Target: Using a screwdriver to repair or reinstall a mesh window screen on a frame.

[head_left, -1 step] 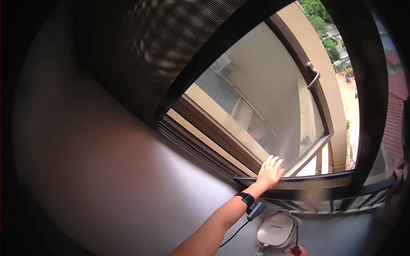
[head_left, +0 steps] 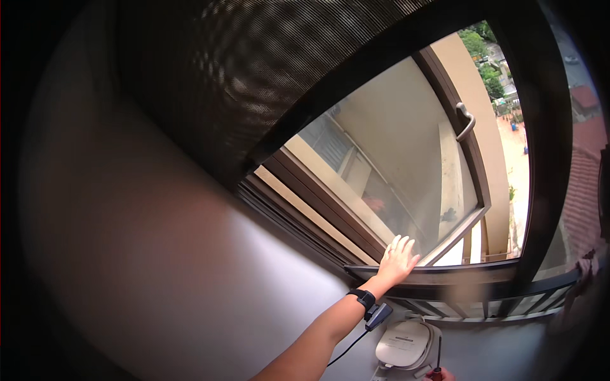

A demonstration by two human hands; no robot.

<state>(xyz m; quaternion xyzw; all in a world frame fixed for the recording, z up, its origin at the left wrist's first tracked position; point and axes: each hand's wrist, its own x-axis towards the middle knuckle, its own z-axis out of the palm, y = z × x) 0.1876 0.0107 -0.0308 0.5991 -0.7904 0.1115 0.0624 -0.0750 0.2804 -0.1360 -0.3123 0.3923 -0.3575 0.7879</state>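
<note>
My left hand reaches out to the lower frame of a window, its fingers stretched out and slightly spread. It lies over the corner by the brown window sash, which is swung outward; whether the fingertips touch the glass I cannot tell. At the bottom edge, my right hand is closed around the reddish handle of a screwdriver, its thin dark shaft pointing up. Most of that hand is cut off. A curved metal handle is fixed on the far side of the sash.
A white rounded box with a coiled cable is on the wall below the window. Dark mesh hangs at upper left, above a pale wall. My left wrist wears a black band with a corded grey device. Railings run at lower right.
The view has shifted slightly, so the window handle sits a little lower in the picture. Both hands keep their poses, and the sash looks about as far out as before.
</note>
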